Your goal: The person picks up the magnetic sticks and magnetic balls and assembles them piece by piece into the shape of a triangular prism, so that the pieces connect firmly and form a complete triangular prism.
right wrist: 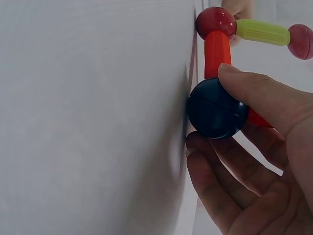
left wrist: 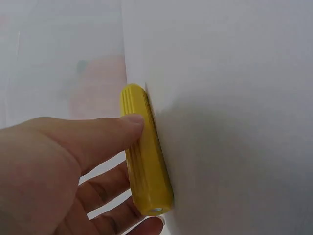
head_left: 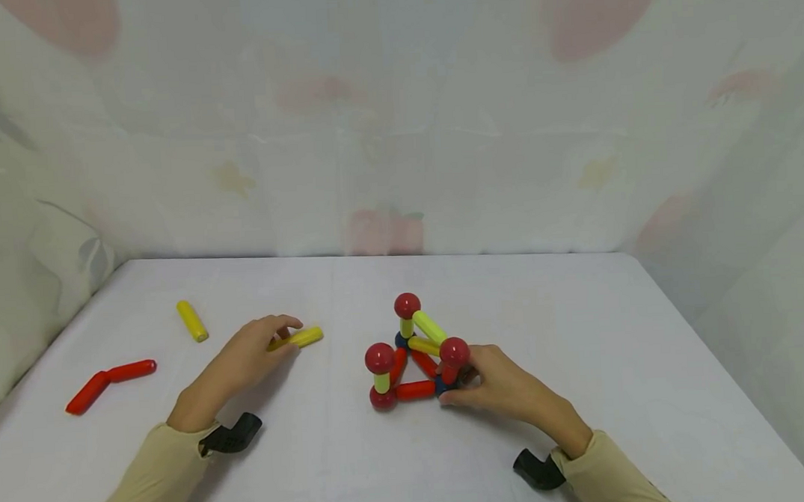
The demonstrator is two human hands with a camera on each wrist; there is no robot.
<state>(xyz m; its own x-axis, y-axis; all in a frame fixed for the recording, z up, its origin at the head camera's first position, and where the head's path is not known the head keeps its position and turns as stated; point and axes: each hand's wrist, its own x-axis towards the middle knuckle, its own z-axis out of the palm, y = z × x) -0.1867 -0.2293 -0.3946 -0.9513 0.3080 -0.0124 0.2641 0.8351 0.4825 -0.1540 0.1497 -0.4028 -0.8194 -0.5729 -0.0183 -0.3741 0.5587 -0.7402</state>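
My left hand (head_left: 251, 355) pinches a yellow magnetic rod (head_left: 308, 336) lying on the table. In the left wrist view the thumb presses its ribbed side, with the fingers behind it; a silvery spot shows at its near end. To the right stands a frame of magnetic rods and balls. Red rods (head_left: 415, 390) form its triangular base, with short uprights topped by red balls (head_left: 380, 358) and yellow-green rods (head_left: 430, 328) on the far right side. My right hand (head_left: 505, 389) grips the near right corner, thumb and fingers around a dark blue ball (right wrist: 215, 110).
On the left of the white table (head_left: 316, 449) lie another yellow rod (head_left: 192, 321) and two red rods (head_left: 132, 370) touching end to end. Patterned cloth (head_left: 370, 132) hangs behind the table. A black strap piece (head_left: 231, 434) sits at each wrist.
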